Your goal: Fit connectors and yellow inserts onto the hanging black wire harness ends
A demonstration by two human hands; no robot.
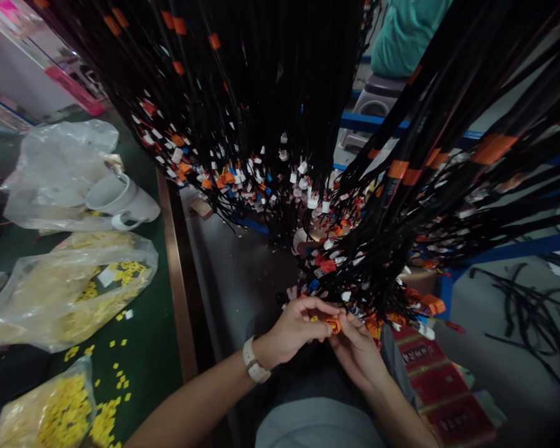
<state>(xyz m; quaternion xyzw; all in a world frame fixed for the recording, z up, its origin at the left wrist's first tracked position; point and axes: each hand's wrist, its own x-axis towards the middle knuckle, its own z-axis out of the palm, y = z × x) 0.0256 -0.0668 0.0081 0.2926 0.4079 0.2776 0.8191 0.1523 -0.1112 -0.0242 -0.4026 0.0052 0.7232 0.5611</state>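
Single head-worn view, looking forward and steeply down, close above lap, hanging cable bundles (270, 124) ahead

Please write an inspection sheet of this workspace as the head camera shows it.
Surface: green table at left, with a brown edge strip.
Job's things: small orange connector pinched between both hands, at the end of the hanging black wire harnesses.
Clutter: clear bags of yellow parts, loose yellow parts, white mug on a crumpled plastic bag.
Grips: left hand, wristwatch on its wrist, and right hand both closed on the connector.
Cables: harnesses carry white, orange and blue connectors; loose black wires lie at right.
Surroundings: blue rack frame, grey stool, red boxes on the floor.
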